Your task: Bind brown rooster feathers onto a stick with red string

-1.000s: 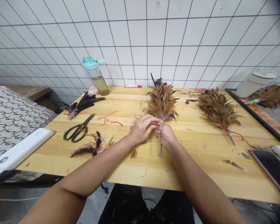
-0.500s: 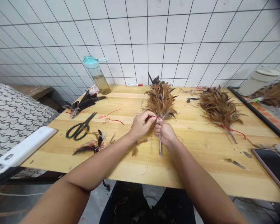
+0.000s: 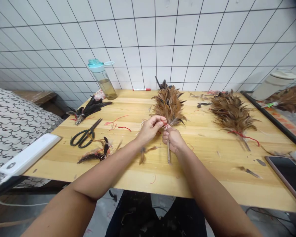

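Observation:
A feather duster [image 3: 169, 105] with brown feathers and a few dark ones at its far tip lies in the middle of the table, its thin stick pointing toward me. My right hand [image 3: 173, 139] is closed round the stick just below the feathers. Beside it my left hand [image 3: 151, 128] pinches a red string [image 3: 163, 123] at the base of the feathers. The string's wraps there are partly hidden by my fingers. A second feather duster [image 3: 233, 113] lies to the right, with red string tied below its feathers.
On the wooden table [image 3: 138, 179], black scissors [image 3: 85, 135], loose feathers [image 3: 98, 154] and a bundle of black feathers [image 3: 90, 108] lie left. A water bottle [image 3: 104, 80] and a red marker [image 3: 141, 89] are at the back. A phone [image 3: 288, 176] lies right.
My left hand has lifted slightly at the red string, its fingers shifting a little. My right hand keeps its hold on the stick.

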`<state>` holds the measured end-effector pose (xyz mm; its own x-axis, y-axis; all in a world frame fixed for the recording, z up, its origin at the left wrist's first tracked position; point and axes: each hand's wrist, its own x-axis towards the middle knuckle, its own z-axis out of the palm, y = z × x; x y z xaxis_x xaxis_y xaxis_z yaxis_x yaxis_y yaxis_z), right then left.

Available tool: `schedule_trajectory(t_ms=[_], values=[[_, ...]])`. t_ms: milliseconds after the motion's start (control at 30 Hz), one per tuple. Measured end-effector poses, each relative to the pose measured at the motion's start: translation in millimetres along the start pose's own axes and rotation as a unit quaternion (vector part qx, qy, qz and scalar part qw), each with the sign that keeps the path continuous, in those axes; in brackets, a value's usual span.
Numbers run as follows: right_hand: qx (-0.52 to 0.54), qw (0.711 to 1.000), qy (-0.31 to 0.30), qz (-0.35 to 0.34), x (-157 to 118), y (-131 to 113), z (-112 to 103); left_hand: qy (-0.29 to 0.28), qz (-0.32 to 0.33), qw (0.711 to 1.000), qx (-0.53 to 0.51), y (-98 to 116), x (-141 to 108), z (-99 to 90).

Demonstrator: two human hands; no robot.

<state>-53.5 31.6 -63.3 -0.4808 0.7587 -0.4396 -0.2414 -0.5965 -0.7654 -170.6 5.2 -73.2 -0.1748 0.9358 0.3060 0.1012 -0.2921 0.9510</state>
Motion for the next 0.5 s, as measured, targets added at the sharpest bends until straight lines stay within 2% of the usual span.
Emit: schedule_trajectory(t_ms=[133, 233, 333, 400, 500], values=[[0.027, 0.999, -0.012, 0.012, -1.6, -3.5, -1.1, -0.034, 0.05, 0.994, 0.093, 1.3, -3.6, -3.7], [0.026, 1.0, -0.014, 0.01, -1.1, -3.6, -0.5, -0.046, 0.127, 0.972, 0.19, 4.4, -4.7, -5.0], [0.023, 1.0, -0.006, 0.009, -0.4, -2.9, 0.0, -0.045, 0.2, 0.949, 0.24, 7.8, -3.7, -4.4], [0.018, 1.0, -0.005, 0.009, -0.3, -2.7, 0.2, -0.037, 0.213, 0.945, 0.247, 9.4, -2.8, -3.9], [0.005, 1.0, -0.008, 0.003, -0.5, -2.5, 1.1, -0.01, 0.17, 0.958, 0.232, 11.6, -1.6, -4.3]])
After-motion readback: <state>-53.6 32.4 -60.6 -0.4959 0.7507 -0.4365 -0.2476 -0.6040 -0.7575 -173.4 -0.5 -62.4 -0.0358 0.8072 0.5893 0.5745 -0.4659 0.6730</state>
